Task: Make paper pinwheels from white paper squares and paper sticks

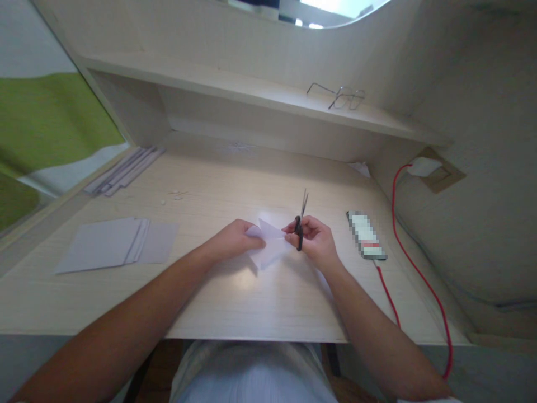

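A folded piece of white paper [268, 242] sits at the middle of the tabletop [235, 296], held just above the wood between both hands. Its pointed flaps spread toward 12 and 6 o'clock, and a faint shadow lies under it.

The left hand [234, 239] comes in from 8 o'clock and is closed on the paper's left edge, fingers curled over the top. The right hand [315, 239] comes in from 4 o'clock and is clamped around the black handles of a pair of scissors [301, 221]. The blades point up toward 12 o'clock and look nearly together, well clear of the paper's upper tip. The fingertips of that hand also touch the right edge of the paper.

At 3 o'clock from the hands, near the right hand, lies a flat phone-like device [366, 235], its face blurred out. A red cable [413, 263] runs from its near end, loops off the tabletop's edge, and climbs to a wall socket [432, 168] at 2 o'clock.

At 9 o'clock, well apart from the hands, a loose stack of pale sheets [113, 243] rests flat. Farther back at 10 o'clock lies a bundle of thin paper strips [126, 170], with a few tiny scraps [176, 194] nearby.

On the shelf [251, 89] above, at 1 o'clock, rest wire-framed glasses [342, 96].
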The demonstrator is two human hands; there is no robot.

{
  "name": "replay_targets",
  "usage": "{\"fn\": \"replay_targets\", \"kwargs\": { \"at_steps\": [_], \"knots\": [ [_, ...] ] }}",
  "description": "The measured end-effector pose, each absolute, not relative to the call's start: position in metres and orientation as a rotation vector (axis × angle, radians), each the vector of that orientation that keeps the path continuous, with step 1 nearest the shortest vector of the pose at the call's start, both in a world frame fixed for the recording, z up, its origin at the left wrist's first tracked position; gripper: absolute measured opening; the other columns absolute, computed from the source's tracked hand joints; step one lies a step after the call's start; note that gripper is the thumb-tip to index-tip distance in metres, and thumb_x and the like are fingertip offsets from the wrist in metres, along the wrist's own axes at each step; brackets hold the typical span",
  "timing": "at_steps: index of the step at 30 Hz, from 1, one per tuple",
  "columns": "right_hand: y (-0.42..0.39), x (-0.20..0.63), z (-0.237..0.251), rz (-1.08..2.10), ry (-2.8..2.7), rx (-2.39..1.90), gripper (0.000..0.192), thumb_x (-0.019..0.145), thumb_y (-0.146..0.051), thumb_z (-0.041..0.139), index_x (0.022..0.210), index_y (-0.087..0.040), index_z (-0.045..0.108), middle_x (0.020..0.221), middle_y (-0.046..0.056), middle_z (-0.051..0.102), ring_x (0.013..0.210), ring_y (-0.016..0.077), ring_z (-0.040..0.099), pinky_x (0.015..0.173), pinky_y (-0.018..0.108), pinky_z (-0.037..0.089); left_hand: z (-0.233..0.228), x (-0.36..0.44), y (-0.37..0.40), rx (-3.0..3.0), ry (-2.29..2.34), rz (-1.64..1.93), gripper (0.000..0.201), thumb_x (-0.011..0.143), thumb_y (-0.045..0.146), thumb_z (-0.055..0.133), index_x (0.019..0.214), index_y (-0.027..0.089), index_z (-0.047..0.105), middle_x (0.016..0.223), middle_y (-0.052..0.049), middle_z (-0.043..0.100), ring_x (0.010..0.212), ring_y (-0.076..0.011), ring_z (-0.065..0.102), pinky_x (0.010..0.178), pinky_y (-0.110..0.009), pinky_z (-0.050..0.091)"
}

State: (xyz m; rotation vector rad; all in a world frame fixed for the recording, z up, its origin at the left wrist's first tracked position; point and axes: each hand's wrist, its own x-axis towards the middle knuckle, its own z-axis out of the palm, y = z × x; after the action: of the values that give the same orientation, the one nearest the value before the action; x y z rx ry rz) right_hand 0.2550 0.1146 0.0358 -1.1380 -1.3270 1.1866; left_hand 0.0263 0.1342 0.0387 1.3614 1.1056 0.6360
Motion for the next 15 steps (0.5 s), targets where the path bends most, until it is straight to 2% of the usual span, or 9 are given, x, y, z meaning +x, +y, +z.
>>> {"fn": "replay_targets", "kwargs": {
  "at_steps": [6,10,15],
  "knots": [
    [0.1136,0.2533,0.0348,1.152,-1.346,-1.173,0.026,0.064,-0.029,0.088,0.079,-0.02,0.07,0.079,0.004,0.076,0.072,0.0189,0.069,0.071,0.033,0.055,0.0395,0.0258,0.1339,1.38,1.121,0.607,0.013,0.062,0.029,0.075,0.066,0.016,0.077,0.062,-0.004,0.069,0.052,-0.0177,0.058,0.054,-0.028,0.039],
    [0.1148,0.2516,0.0373,1.092,-1.294,-1.244,0.027,0.061,-0.031,0.088,0.077,-0.02,0.07,0.075,0.003,0.073,0.067,0.0177,0.065,0.064,0.031,0.052,0.0427,0.0245,0.1351,1.346,1.169,0.714,0.018,0.062,0.031,0.079,0.07,0.015,0.078,0.064,-0.004,0.07,0.054,-0.0183,0.059,0.054,-0.028,0.038],
    [0.1181,0.2532,0.0386,1.001,-1.171,-1.317,0.03,0.059,-0.033,0.089,0.076,-0.02,0.069,0.073,0.002,0.071,0.065,0.0167,0.063,0.062,0.03,0.049,0.0417,0.0273,0.1373,1.063,1.009,1.046,0.039,0.059,0.032,0.088,0.093,0.016,0.078,0.087,-0.006,0.077,0.073,-0.0193,0.068,0.068,-0.029,0.049]
  ]
}}
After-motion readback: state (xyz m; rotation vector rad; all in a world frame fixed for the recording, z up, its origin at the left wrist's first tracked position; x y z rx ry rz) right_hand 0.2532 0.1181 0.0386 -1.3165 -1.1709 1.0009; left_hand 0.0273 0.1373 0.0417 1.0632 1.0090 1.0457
